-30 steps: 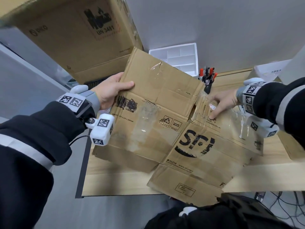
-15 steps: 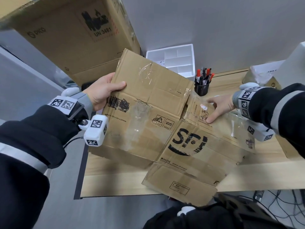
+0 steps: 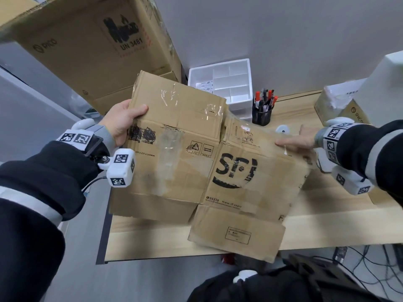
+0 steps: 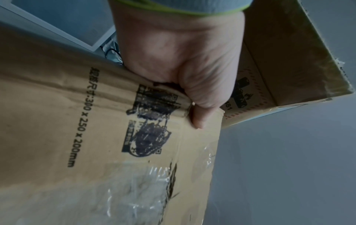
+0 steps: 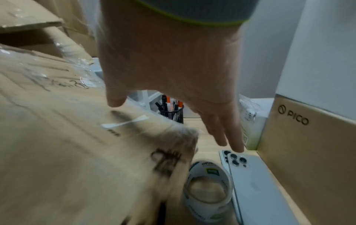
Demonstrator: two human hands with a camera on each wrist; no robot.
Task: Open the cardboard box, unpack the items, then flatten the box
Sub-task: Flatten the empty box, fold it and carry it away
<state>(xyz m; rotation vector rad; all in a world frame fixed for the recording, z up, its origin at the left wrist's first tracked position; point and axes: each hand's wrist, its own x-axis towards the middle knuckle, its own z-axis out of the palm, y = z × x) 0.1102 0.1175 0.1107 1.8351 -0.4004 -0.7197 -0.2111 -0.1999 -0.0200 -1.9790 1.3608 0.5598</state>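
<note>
The flattened cardboard box [image 3: 196, 171] with the black SF logo hangs above the wooden table [image 3: 152, 240], printed side up. My left hand [image 3: 124, 120] grips its upper left edge, thumb on top and fingers underneath; in the left wrist view the left hand [image 4: 183, 68] pinches the box [image 4: 77, 152] beside a smudged stamp. My right hand [image 3: 301, 142] lies with straight fingers at the box's upper right edge. In the right wrist view the right hand [image 5: 173, 68] has its thumb over the blurred box [image 5: 57, 137] and its fingers reach past the edge.
A big brown PICO carton [image 3: 87, 51] looms at the upper left. A white divided tray [image 3: 229, 83] and a black pen cup [image 3: 262, 112] stand at the back. A tape roll [image 5: 208, 190], two phones [image 5: 256, 182] and another PICO box [image 5: 308, 144] sit at the right.
The cardboard has swung round to lie more level and square to me. My right hand has slid from the taped flap near the centre out to the right edge. The left grip is unchanged.
</note>
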